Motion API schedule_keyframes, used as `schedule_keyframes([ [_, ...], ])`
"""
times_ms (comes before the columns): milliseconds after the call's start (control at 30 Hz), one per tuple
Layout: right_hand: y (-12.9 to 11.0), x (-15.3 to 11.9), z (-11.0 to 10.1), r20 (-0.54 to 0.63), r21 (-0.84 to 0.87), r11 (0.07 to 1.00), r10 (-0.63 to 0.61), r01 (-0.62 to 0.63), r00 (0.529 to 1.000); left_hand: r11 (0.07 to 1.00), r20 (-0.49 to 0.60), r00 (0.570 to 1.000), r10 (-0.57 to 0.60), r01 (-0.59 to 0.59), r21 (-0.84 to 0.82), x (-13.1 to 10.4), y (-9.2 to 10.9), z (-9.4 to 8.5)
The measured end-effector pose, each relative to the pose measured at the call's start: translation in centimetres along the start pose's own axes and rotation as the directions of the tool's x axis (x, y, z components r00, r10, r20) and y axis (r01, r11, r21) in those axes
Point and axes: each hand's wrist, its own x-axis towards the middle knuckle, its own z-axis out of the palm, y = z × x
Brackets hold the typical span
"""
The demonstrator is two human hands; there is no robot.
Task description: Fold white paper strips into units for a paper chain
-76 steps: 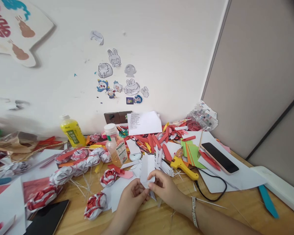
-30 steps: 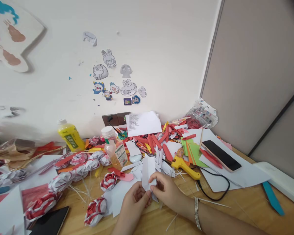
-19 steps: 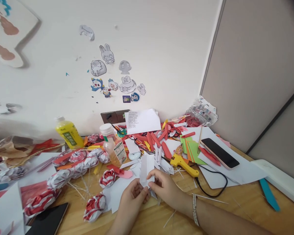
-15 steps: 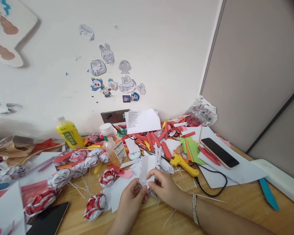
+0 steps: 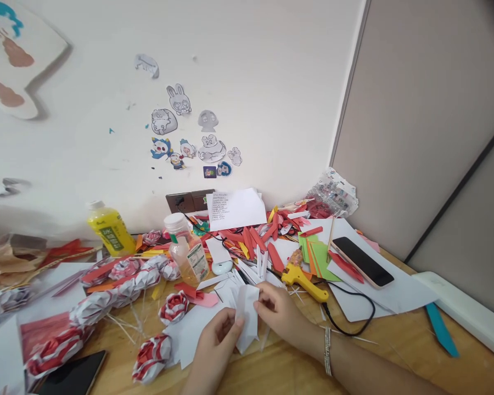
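Observation:
A strip of white paper with a lengthwise crease is between my two hands, above the near middle of the desk. My left hand grips its left edge, thumb lying on top. At its upper right edge, my right hand pinches the paper with thumb and fingertips. Behind the strip lie several narrow folded white paper pieces. White sheets spread to the left of my left hand, beside two red-and-white paper roses, one farther back and one nearer.
A yellow glue gun with a black cord lies right of my hands. Beyond it are green paper sheets and a phone. A clear jar and a yellow bottle stand at the back left. Red paper strips are heaped by the wall.
The white paper has tilted and come lower, showing more of its length below my fingers. My right hand has shifted up along its right edge. The whole view has shifted slightly.

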Motion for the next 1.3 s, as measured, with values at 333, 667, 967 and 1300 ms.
schedule_keyframes([
  [333, -0.3, -0.5, 1.4, 0.059, -0.022, 0.999, -0.027, 0.029, 0.998, 1.0, -0.016, 1.0, 0.007, -0.007, 0.019, 0.4, -0.9, -0.1],
  [667, -0.5, -0.8, 1.2, 0.05, -0.314, 0.927, -0.198, 0.204, 0.979, 1.0, -0.028, 0.999, -0.028, 0.028, 0.007, 0.4, -0.4, 0.0],
  [967, 0.0, -1.0, 1.0, 0.098, -0.395, 0.865, -0.295, 0.309, 0.951, 0.999, -0.005, 0.999, -0.038, 0.038, 0.009, 0.2, 0.1, 0.1],
  [1300, -0.6, -1.2, 0.8, 0.132, -0.278, 0.888, -0.343, 0.367, 0.93, 0.998, -0.016, 0.998, -0.058, 0.058, -0.002, 0.4, 0.0, 0.0],
])
